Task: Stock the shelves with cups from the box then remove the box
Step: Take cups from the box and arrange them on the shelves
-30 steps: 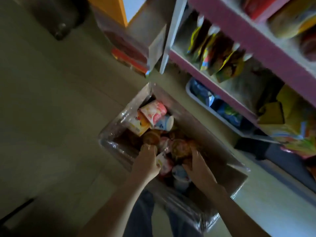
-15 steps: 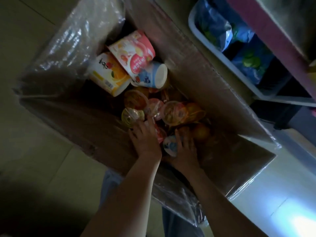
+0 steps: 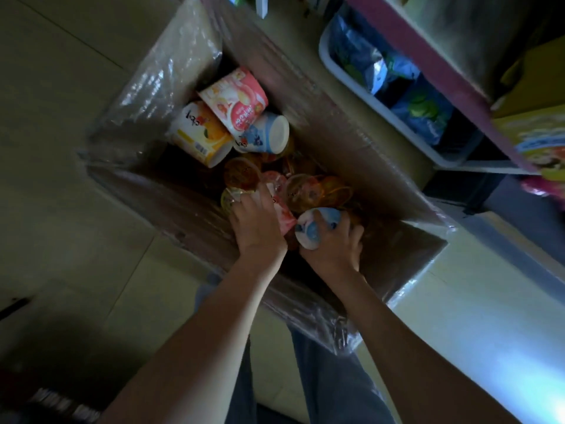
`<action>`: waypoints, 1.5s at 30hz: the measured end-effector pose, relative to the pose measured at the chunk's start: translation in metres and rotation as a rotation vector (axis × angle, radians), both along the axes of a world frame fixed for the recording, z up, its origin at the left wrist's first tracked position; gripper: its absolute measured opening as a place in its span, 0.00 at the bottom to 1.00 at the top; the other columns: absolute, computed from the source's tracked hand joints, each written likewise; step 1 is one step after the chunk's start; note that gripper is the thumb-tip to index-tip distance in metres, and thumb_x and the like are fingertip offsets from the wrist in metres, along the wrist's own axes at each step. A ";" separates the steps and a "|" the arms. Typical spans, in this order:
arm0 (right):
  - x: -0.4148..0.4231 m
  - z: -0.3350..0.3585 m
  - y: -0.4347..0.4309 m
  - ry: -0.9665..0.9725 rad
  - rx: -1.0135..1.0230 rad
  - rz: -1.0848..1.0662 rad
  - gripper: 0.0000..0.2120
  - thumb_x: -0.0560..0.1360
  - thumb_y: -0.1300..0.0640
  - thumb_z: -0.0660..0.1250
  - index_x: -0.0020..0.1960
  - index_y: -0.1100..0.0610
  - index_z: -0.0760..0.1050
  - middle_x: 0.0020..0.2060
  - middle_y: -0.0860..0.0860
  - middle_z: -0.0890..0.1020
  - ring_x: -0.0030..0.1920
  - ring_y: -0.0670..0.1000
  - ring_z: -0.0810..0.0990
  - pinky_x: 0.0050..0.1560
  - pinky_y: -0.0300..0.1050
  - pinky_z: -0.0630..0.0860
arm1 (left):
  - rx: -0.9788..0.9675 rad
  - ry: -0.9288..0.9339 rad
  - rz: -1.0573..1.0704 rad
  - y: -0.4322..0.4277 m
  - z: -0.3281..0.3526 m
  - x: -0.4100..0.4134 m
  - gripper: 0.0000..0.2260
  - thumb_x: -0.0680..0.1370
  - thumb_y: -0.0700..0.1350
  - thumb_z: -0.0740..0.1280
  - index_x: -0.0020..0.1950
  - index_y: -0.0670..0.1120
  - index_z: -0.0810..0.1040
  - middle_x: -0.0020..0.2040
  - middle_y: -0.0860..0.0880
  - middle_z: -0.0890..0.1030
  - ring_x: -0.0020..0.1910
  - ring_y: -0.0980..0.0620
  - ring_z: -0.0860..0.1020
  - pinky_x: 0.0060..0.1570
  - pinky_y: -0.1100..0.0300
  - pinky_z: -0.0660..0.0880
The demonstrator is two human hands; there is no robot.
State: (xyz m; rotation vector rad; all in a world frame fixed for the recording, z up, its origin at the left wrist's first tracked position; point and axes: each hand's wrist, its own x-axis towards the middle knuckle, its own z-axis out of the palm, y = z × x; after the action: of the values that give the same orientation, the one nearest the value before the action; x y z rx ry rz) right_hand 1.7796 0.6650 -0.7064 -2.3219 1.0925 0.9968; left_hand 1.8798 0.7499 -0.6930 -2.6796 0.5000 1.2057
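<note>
Both grips have closed since the earlier frame: right grip (image 3: 334,244) now wraps the blue-and-white cup (image 3: 310,231), left grip (image 3: 260,224) holds a pink cup (image 3: 283,214), both low inside the cardboard box (image 3: 351,123). Lift each straight up, clear of the loose jelly cups (image 3: 305,192), before turning to the shelf (image 3: 434,75).
</note>
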 end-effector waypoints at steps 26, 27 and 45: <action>0.086 0.508 -0.176 -1.238 -0.417 -0.150 0.35 0.63 0.37 0.70 0.67 0.48 0.70 0.64 0.59 0.68 0.61 0.59 0.66 0.62 0.57 0.68 | -1.096 -0.521 -0.052 -0.100 0.468 0.108 0.47 0.63 0.49 0.77 0.74 0.54 0.52 0.63 0.43 0.65 0.62 0.48 0.62 0.55 0.57 0.69; 0.091 0.514 -0.185 -1.271 -0.429 -0.166 0.35 0.63 0.37 0.69 0.67 0.50 0.71 0.64 0.59 0.68 0.62 0.59 0.67 0.63 0.56 0.67 | -1.131 -0.557 -0.084 -0.106 0.470 0.113 0.47 0.63 0.49 0.77 0.74 0.54 0.52 0.62 0.43 0.64 0.62 0.48 0.62 0.55 0.58 0.69; 0.234 0.515 -0.285 -1.263 -0.461 -0.213 0.34 0.62 0.39 0.72 0.64 0.51 0.72 0.69 0.57 0.65 0.65 0.64 0.62 0.65 0.48 0.58 | -1.295 -1.062 -0.524 -0.172 0.483 0.198 0.37 0.69 0.48 0.70 0.73 0.45 0.55 0.63 0.42 0.60 0.62 0.40 0.63 0.57 0.41 0.74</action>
State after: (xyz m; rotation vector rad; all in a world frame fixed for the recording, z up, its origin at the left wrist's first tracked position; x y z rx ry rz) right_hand 2.0134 0.3796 -0.1915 -2.3402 0.9516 -0.8479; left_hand 2.0774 0.5774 -0.2101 -2.9833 1.9596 -1.0606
